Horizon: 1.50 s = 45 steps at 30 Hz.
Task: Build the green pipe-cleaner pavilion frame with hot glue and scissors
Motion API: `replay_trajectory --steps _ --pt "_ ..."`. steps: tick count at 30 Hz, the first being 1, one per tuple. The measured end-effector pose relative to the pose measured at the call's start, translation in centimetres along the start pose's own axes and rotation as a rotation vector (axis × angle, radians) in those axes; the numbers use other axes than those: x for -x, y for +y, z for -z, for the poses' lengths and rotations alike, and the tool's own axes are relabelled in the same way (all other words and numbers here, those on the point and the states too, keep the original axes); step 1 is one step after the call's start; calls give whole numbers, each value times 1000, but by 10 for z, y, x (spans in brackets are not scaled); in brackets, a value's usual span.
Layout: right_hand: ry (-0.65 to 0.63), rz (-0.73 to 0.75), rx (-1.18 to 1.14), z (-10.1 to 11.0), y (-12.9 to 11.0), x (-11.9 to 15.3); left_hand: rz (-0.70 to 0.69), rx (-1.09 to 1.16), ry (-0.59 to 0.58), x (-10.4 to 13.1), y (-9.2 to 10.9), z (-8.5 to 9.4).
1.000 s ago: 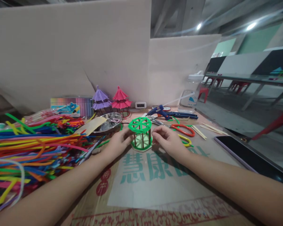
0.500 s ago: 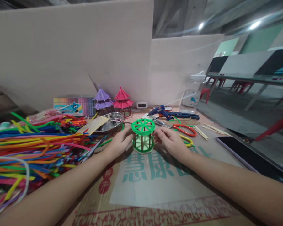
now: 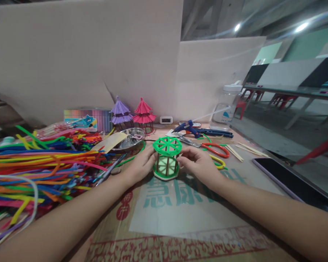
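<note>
A small green pavilion frame [image 3: 167, 146], with a spoked top ring on brown posts and a pale, green-edged base, stands on the cardboard between my hands. Its top leans slightly to the right. My left hand [image 3: 142, 164] holds it from the left, fingers curled against the posts and partly hidden. On the opposite side, my right hand [image 3: 199, 165] has its thumb and fingers closed at the right-hand posts. Behind the frame stand a purple pavilion model [image 3: 120, 112] and a red pavilion model [image 3: 143, 112], both with tiered roofs.
Colourful pipe cleaners [image 3: 44, 171] heap up at left, near a metal bowl [image 3: 131, 142]. Behind my right hand lie a blue glue gun [image 3: 187, 126] and orange-handled scissors [image 3: 217, 148]. Wooden sticks [image 3: 235, 153], a phone [image 3: 292, 182] and a clear bottle [image 3: 225, 105] are at right.
The green pavilion frame has turned and tipped slightly between my hands. My right hand's fingers have shifted a little along its side. The camera view has moved slightly.
</note>
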State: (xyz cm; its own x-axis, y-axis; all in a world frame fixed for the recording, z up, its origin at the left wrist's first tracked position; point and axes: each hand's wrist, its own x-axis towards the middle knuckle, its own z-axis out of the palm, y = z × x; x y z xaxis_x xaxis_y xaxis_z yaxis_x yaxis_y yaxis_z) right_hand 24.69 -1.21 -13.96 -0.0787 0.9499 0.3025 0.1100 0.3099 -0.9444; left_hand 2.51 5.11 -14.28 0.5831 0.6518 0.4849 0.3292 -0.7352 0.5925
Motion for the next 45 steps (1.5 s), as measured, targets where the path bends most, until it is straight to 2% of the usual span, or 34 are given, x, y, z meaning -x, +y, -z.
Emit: replay_trajectory --steps 5,10,13,19,29,36,41,45 --pt "13 -22 -64 -6 -9 4 -39 -171 68 4 6 1" --pt "76 -2 -78 -9 -20 9 -83 -292 86 9 12 3" --pt "114 12 -111 -9 -22 10 -71 -301 56 10 15 3" --pt "96 42 -114 -8 -19 11 -31 -184 -27 4 20 2" --pt "48 28 -110 -6 -20 8 28 -88 -43 2 21 1" --pt "107 -18 -125 -8 -10 5 15 -237 31 6 16 1" --pt "126 -2 -81 -8 -13 7 -46 -355 43 10 17 3" --pt "128 6 -53 -7 -14 8 -35 -370 36 10 18 3"
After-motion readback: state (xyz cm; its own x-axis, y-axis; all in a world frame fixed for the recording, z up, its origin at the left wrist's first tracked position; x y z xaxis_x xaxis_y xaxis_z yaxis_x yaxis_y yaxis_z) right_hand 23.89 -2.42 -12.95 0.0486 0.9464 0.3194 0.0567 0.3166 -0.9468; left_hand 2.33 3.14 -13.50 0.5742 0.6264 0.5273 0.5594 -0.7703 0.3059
